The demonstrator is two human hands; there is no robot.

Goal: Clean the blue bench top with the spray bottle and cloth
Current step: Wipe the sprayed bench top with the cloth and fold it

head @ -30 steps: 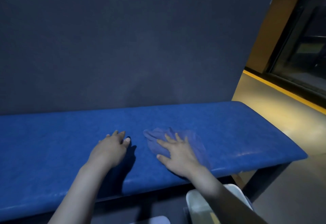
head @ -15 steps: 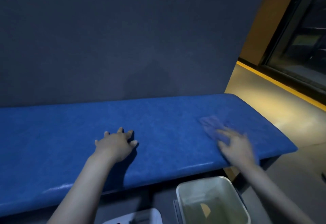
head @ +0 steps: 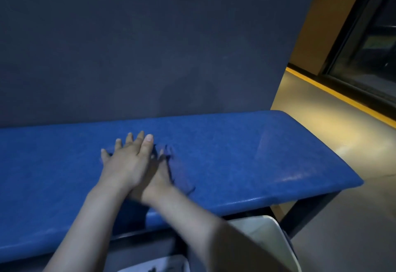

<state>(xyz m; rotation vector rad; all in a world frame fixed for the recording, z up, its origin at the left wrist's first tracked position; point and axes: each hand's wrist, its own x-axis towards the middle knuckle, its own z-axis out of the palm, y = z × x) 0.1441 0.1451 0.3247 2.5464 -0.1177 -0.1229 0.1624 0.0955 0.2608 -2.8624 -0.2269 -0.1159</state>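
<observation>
Wiping stage, mid-task. Left hand (head: 126, 162) lies flat, fingers spread, on desk (head: 246, 153). Right hand (head: 157, 177), partly hidden under left, presses blurred cloth (head: 177, 171) at desk centre; its finger pose can't be told. Spray bottle not in view. Judged: spraying done, wiping unfinished.

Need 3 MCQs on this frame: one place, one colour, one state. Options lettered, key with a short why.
1. Where is the white bin?
A. on the bench
B. below the bench's front edge
C. against the wall

2. What colour is the bench top?
A. blue
B. red
C. green

3. How does the left hand lie?
A. fisted
B. gripping a bottle
C. flat, fingers straight

Key: B, its rim shows under the front edge; A, the padded top is blue; C, it lies flat on the bench, overlapping the right hand.
</observation>
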